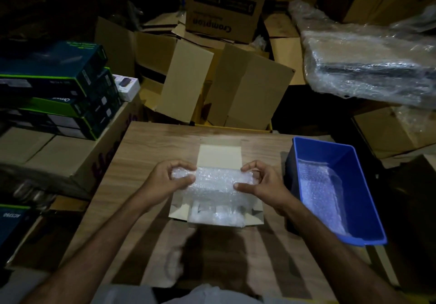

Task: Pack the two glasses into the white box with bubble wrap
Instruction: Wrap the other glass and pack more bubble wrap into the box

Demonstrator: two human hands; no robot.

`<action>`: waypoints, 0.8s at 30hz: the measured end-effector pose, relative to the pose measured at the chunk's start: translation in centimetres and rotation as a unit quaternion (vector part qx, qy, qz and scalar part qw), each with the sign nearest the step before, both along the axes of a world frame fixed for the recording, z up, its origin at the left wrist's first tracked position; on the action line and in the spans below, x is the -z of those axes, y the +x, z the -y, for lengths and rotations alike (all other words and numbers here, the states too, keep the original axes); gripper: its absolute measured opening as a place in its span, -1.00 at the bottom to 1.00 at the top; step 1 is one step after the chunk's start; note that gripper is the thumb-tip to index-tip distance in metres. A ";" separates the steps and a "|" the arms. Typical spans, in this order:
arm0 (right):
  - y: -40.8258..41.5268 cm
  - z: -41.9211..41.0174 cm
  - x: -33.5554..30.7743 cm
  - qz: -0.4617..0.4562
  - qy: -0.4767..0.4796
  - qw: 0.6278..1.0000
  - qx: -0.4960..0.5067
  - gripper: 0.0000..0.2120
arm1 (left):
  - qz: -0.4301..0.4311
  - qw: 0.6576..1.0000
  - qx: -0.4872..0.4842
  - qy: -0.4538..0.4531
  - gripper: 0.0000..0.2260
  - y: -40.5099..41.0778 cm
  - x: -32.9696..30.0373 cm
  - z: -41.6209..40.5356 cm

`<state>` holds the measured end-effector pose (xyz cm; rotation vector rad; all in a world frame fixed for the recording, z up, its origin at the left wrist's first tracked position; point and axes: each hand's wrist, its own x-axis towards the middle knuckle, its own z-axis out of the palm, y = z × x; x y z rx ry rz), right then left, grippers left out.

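Landmark for this report: the white box (pixel 219 159), open on the wooden table (pixel 146 143) directly in front of you, flaps spread.

Left of the box: your left hand (pixel 165 178) is at its left wall, fingers curled round the left end of a bubble-wrapped bundle (pixel 212 181). It grips that end.

Over the box: the bundle lies crosswise above the opening, spanning wall to wall, level, and appears not yet seated. Beneath it, at the box's near end, more bubble wrap (pixel 217 216) already fills the floor; dark shapes show through it, but whether that is the first glass cannot be determined. The glass inside the bundle itself is not visible through the wrap.

Right of the box: your right hand (pixel 262 183) holds the bundle's right end, thumb along the near edge and fingers curled over the far one. Further right, well apart, a blue bin (pixel 368 209) holds a loose sheet of bubble wrap (pixel 318 192).

Assessment: you are at the placing step, lowering a wrapped item into the box. The bundle sits between your two hands, each holding one end.

Next move: bring both ends down together, keeping it level, into the far part of the box behind the wrap already there. Release only once it rests. The flaps are still open and remain to be closed.
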<state>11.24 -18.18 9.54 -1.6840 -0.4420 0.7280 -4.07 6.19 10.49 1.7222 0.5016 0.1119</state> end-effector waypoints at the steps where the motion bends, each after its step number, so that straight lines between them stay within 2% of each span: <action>1: 0.0 -0.1 0.0 0.000 0.009 1.000 -0.004 -0.60 | 0.004 1.000 -0.002 0.021 -0.66 0.1 0.2 0.0; 3: 0.3 -0.2 0.0 0.022 0.025 0.999 -0.020 -0.70 | 0.007 1.000 0.004 0.022 -0.56 0.3 0.3 -0.1; 6: 0.7 -0.2 0.4 0.063 0.032 0.997 -0.042 -0.92 | 0.021 0.997 0.068 0.041 -0.81 0.5 0.7 -0.2; 8: 0.7 -0.5 0.8 0.069 0.017 0.997 -0.029 -0.81 | 0.011 0.996 0.086 0.032 -0.86 0.6 0.7 0.0; 11: 0.6 -0.9 0.6 0.002 0.019 1.000 0.022 -0.71 | -0.024 0.994 0.092 -0.061 -0.84 0.3 0.7 0.0; 13: 0.8 -1.1 0.6 -0.046 0.045 0.997 0.032 -0.80 | -0.031 0.984 0.097 -0.147 -0.78 0.1 1.1 -0.3; 15: 1.0 -1.0 0.9 -0.047 0.043 0.998 0.028 -0.93 | -0.017 0.982 0.082 -0.169 -0.73 0.2 1.5 -0.5; 16: 1.2 -0.9 1.2 -0.030 0.037 0.999 0.023 -0.90 | -0.013 0.987 0.060 -0.151 -0.73 0.4 1.6 -0.4; 19: 1.7 -0.7 2.0 -0.008 0.030 1.000 0.006 -0.63 | 0.005 0.996 0.030 -0.080 -0.59 1.1 2.1 -0.5; 20: 1.8 -0.8 2.0 0.004 0.025 1.000 -0.006 -0.62 | 0.003 0.999 0.035 -0.038 -0.58 1.3 2.2 -0.6; 22: 2.1 -1.0 2.0 0.061 0.007 0.997 -0.037 -0.78 | -0.007 0.998 0.046 0.031 -0.69 1.5 2.4 -0.6; 24: 2.2 -1.2 2.2 0.106 0.002 0.993 -0.056 -0.90 | 0.002 0.997 0.057 0.041 -0.86 1.6 2.7 -0.5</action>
